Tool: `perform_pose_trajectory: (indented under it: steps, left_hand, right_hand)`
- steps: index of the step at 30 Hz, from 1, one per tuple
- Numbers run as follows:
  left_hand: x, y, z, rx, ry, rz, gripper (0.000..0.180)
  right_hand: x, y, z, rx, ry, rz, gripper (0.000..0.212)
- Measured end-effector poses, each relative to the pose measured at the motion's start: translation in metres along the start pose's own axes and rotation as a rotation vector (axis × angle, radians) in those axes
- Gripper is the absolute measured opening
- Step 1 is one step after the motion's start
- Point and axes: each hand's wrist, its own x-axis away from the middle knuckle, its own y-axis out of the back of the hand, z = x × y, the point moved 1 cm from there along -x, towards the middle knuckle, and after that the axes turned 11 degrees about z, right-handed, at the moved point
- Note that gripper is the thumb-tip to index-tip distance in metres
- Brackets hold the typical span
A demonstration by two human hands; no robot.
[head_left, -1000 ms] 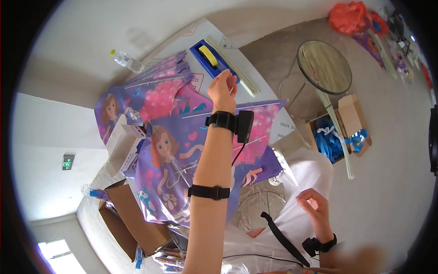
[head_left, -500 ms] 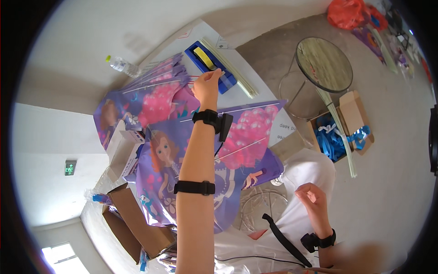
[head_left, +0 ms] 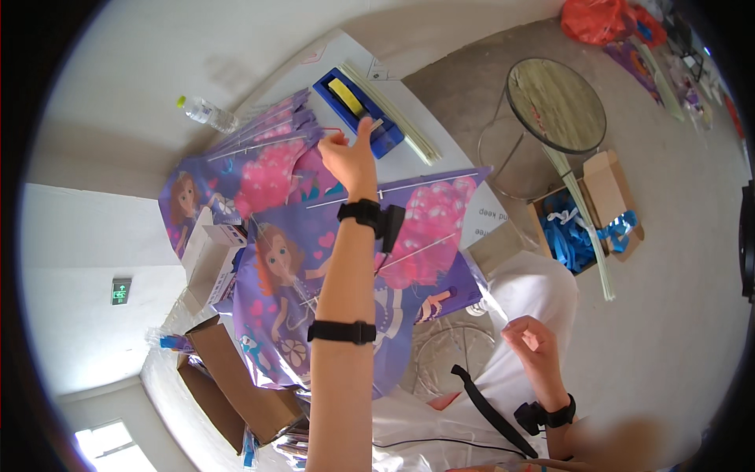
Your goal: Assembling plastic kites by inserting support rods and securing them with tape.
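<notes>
My left hand [head_left: 348, 161] is beside the blue tape dispenser [head_left: 384, 140] holding a yellow roll [head_left: 344, 96]. Its thumb stands apart while the fingers curl, and I see nothing held between them. A thin red piece [head_left: 333, 129] shows just past those fingers. Under my left forearm spreads a purple and pink printed sheet [head_left: 425, 228] with cartoon figures and thin white rods. My right hand [head_left: 536, 346] is raised over my lap with thumb and finger pinched. A shiny clear strip [head_left: 493, 304] runs from its fingertips toward the sheet's edge.
Thin pale rods [head_left: 393, 114] lie beside the dispenser. A bottle [head_left: 206, 112] stands behind folded printed sheets [head_left: 267, 161]. To the right are a round stool [head_left: 557, 106] and a carton [head_left: 609, 193] with blue ribbon. Brown cardboard boxes [head_left: 244, 381] stand lower left.
My left hand has drawn back from the dispenser's front and shifted left, its thumb now parted from the fingers. A shiny strip now shows at my right fingertips, that hand having moved slightly left.
</notes>
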Motion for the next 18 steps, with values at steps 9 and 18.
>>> perform_pose_trajectory:
  steps: [9,18]
  left_hand:
    - [0.03,0.001,-0.034,0.775,0.701,0.515,0.035]
    - [0.024,-0.014,-0.018,0.661,0.536,0.409,0.014]
  right_hand:
    - [0.001,0.001,0.004,-0.02,-0.025,-0.01,0.008]
    - [0.001,0.002,0.008,-0.023,0.008,-0.026,0.006]
